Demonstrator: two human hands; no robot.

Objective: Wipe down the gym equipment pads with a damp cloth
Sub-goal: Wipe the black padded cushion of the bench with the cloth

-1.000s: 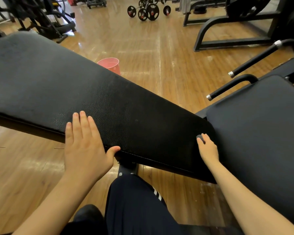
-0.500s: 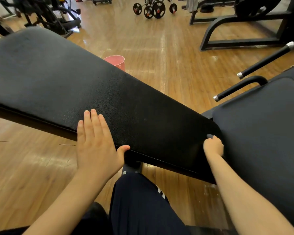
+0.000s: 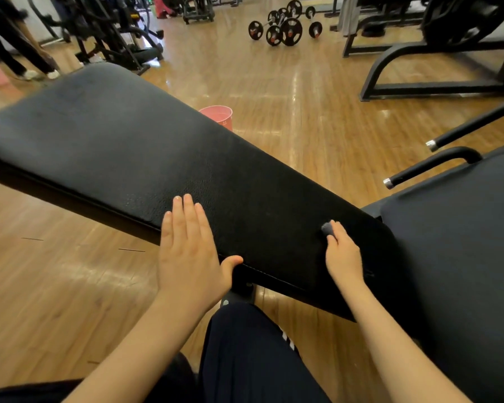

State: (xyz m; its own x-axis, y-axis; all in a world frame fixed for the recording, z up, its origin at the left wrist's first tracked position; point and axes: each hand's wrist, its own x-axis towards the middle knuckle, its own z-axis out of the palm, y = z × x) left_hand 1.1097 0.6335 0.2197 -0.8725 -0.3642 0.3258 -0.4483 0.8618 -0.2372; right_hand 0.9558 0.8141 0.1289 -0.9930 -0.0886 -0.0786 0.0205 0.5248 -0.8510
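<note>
- Two hands work low in the frame, above a dark trouser leg (image 3: 253, 353) at bottom centre.
- Left hand (image 3: 188, 251) lies flat and released on the near edge of the long pad (image 3: 146, 152), fingers together, thumb hooked at the rim; likely there to brace the body and steady the pad.
- Right hand (image 3: 342, 254), right of centre, is closed around a small grey cloth (image 3: 328, 228); only a tuft shows past the fingertips, pressed on the pad's right end, probably so the wipe gets firm, even contact.
- Long pad runs from upper left down to lower right; the seat pad (image 3: 454, 242) fills the right edge, just beside it, seemingly not yet under the cloth.
- Pink bucket (image 3: 217, 116) peeks over the long pad at upper centre, presumably for wetting the cloth.
- Barbells (image 3: 284, 27) lie on the wood floor (image 3: 317, 112) near the top.
</note>
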